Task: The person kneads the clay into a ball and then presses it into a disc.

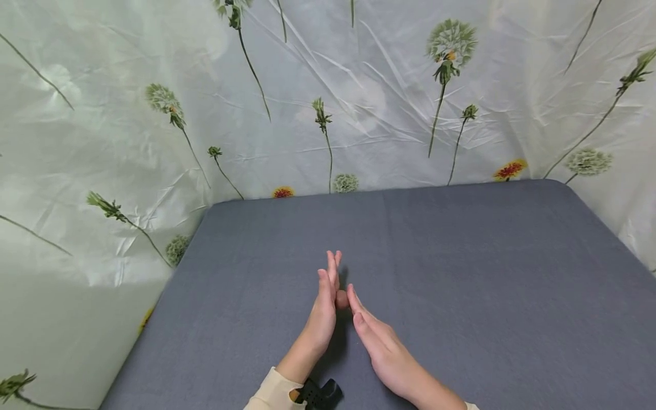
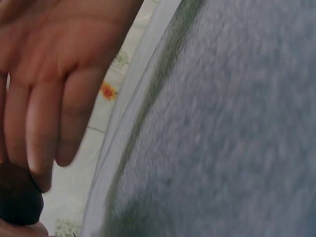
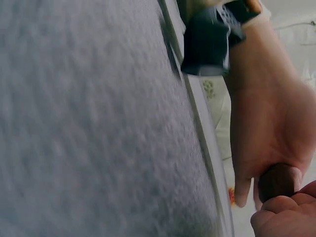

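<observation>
A small brown ball (image 1: 341, 299), perhaps clay, is between my two hands above the table. On its left stands my left hand (image 1: 323, 316), its fingers straight and pointing away from me. From the right, the straight fingers of my right hand (image 1: 381, 347) press the ball against the left hand. The left wrist view has the ball (image 2: 20, 197) dark at the lower left, by the left fingers. In the right wrist view the ball (image 3: 277, 183) lies between the left hand and the right fingertips.
A grey cloth-covered table (image 1: 461, 273) spreads under the hands. Behind it and to its left hangs a pale, creased sheet (image 1: 384, 102) printed with dandelions and flowers. A black wrist camera (image 1: 323, 394) is strapped on the left wrist, beside a cream sleeve (image 1: 271, 393).
</observation>
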`<state>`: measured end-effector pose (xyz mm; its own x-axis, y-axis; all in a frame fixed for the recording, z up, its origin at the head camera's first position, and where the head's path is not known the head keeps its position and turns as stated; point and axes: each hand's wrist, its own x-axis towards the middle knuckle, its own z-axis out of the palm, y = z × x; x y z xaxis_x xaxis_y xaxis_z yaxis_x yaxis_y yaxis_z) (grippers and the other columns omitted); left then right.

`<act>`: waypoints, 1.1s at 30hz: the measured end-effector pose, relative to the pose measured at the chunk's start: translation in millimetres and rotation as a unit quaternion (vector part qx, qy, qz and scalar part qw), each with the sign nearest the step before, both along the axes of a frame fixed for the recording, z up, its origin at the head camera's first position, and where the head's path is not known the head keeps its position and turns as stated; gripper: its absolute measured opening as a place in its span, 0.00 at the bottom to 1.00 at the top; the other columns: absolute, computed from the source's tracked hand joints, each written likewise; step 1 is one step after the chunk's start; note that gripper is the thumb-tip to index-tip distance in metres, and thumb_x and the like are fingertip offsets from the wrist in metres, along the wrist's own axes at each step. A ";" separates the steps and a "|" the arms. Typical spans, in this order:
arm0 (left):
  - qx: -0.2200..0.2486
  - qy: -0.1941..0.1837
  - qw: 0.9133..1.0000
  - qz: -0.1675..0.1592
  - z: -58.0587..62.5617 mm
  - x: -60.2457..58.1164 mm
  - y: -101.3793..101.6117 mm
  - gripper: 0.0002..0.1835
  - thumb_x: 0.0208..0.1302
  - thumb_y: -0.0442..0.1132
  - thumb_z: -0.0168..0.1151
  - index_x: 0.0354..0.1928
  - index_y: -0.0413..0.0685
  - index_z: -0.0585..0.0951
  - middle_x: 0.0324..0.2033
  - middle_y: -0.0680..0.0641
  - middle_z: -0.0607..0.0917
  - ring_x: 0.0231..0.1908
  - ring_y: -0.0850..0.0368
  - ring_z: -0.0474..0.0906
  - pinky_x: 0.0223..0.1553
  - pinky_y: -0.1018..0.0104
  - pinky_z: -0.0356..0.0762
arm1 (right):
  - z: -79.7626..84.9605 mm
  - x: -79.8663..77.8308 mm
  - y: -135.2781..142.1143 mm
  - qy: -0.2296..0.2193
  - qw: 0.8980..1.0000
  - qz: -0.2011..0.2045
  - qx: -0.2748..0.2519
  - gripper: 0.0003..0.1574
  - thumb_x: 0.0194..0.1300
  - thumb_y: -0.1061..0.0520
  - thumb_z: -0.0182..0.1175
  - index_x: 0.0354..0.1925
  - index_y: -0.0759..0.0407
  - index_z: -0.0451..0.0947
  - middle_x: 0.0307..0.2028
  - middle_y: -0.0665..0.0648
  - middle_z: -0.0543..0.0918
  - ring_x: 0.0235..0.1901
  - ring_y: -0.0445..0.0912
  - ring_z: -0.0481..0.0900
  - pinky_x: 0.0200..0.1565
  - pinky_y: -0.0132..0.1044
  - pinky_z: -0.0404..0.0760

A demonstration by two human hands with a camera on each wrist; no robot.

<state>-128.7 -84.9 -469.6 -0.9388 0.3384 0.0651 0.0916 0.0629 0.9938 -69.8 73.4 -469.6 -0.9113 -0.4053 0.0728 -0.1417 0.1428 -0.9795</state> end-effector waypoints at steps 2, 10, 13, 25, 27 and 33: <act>-0.002 -0.012 1.000 0.003 -0.5 -1.6 0.0 0.41 0.81 0.70 0.09 0.87 0.61 0.31 0.88 0.49 0.41 0.87 0.45 0.36 0.82 0.32 0.27 | -1.4 1.6 -1.3 0.028 1.000 -0.008 0.001 0.34 0.91 0.52 0.33 0.86 0.61 0.48 0.86 0.60 0.50 0.84 0.54 0.47 0.72 0.16 0.46; -0.011 -0.053 0.998 -0.012 -1.0 2.1 7.8 0.42 0.83 0.67 0.08 0.88 0.52 0.34 0.88 0.46 0.48 0.87 0.45 0.40 0.84 0.36 0.32 | -6.2 2.3 1.8 0.111 0.993 -0.033 -0.002 0.32 0.90 0.58 0.34 0.84 0.66 0.54 0.85 0.63 0.53 0.84 0.50 0.47 0.74 0.16 0.46; 0.003 -0.069 0.997 -0.037 -1.1 6.9 12.6 0.42 0.83 0.67 0.09 0.88 0.50 0.33 0.88 0.45 0.48 0.87 0.43 0.43 0.84 0.37 0.34 | -6.5 -0.2 4.0 0.126 0.991 -0.046 -0.001 0.32 0.90 0.59 0.34 0.84 0.66 0.53 0.86 0.60 0.51 0.85 0.51 0.46 0.75 0.16 0.46; 0.021 -0.092 0.991 -0.093 8.4 22.2 26.3 0.44 0.82 0.69 0.08 0.86 0.48 0.27 0.88 0.49 0.39 0.87 0.50 0.32 0.85 0.39 0.30 | -4.4 -14.8 13.5 0.085 0.993 -0.083 0.011 0.35 0.91 0.54 0.31 0.87 0.62 0.40 0.88 0.57 0.39 0.87 0.52 0.35 0.73 0.12 0.37; 0.016 -0.091 0.990 -0.105 11.1 26.0 29.4 0.43 0.82 0.68 0.06 0.86 0.49 0.27 0.88 0.49 0.38 0.87 0.49 0.31 0.84 0.37 0.29 | -3.7 -19.2 17.1 0.061 0.994 -0.090 0.007 0.36 0.92 0.52 0.29 0.87 0.60 0.37 0.88 0.56 0.37 0.87 0.54 0.35 0.71 0.10 0.37; 0.009 -0.059 0.992 -0.109 13.7 31.2 34.7 0.40 0.82 0.66 0.05 0.86 0.54 0.28 0.88 0.51 0.31 0.86 0.49 0.24 0.82 0.33 0.26 | -0.9 -25.5 23.6 -0.009 0.997 -0.078 -0.005 0.39 0.91 0.45 0.24 0.87 0.58 0.31 0.88 0.57 0.35 0.87 0.56 0.33 0.84 0.39 0.37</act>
<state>-97.6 -50.1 -455.9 -0.8443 0.5348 -0.0341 -0.0168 0.0372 0.9992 -95.4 97.1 -470.4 -0.9645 -0.2573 0.0590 -0.1005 0.1510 -0.9834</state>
